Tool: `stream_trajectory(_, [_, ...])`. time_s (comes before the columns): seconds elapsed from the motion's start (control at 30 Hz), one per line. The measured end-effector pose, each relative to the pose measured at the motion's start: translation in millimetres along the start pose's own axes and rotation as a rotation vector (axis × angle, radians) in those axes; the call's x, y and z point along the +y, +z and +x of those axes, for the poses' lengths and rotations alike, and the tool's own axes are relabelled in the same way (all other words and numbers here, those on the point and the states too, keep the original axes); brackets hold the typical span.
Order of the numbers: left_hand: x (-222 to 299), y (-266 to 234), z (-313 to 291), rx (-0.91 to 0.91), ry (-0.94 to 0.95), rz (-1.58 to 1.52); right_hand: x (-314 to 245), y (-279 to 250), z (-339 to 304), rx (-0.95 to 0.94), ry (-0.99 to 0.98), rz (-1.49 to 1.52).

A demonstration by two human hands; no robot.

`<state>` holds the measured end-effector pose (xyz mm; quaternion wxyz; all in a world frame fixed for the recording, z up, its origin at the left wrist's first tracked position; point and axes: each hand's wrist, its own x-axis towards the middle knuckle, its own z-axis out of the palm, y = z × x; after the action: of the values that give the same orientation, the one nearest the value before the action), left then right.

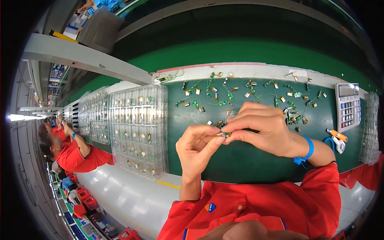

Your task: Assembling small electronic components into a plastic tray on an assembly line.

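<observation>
My left hand [196, 149] and my right hand [266, 128] meet above the green mat, fingertips almost touching. Between them they pinch a small green circuit board [225, 135] with what looks like a silvery battery cell on it; fingers cover most of it. My right wrist wears a blue band. Beyond my hands, several similar boards with wires and little silver-and-yellow cells lie scattered, such as a circuit board [230, 96] straight ahead and a cluster of boards [296, 119] beside my right hand.
Clear plastic trays [138, 132] filled with small boards stand on the left. At the right are a calculator [348, 107], an orange-handled tool [337, 135], white-and-blue scissors [340, 145] and stacked empty trays [371, 128]. A pale green device [168, 77] lies on the far ledge. Co-workers in red [82, 154] sit further left.
</observation>
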<state>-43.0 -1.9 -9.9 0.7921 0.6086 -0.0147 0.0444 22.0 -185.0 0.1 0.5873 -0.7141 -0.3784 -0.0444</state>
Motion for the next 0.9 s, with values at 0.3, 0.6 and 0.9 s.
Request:
stream_trajectory(0.3, [0,-11,5,-0.217,-0.051,0.094,1,-6,2,-0.083,0.18,0.116])
stream_trajectory(0.6, [-4,-6,1,-0.177,0.03,0.102,-6,-13,6,-0.224,0.553,0.411])
stream_trajectory(0.9, [-2,-9,1,-0.226,-0.166,-0.016,-8,-9,5,-0.372,0.705,0.403])
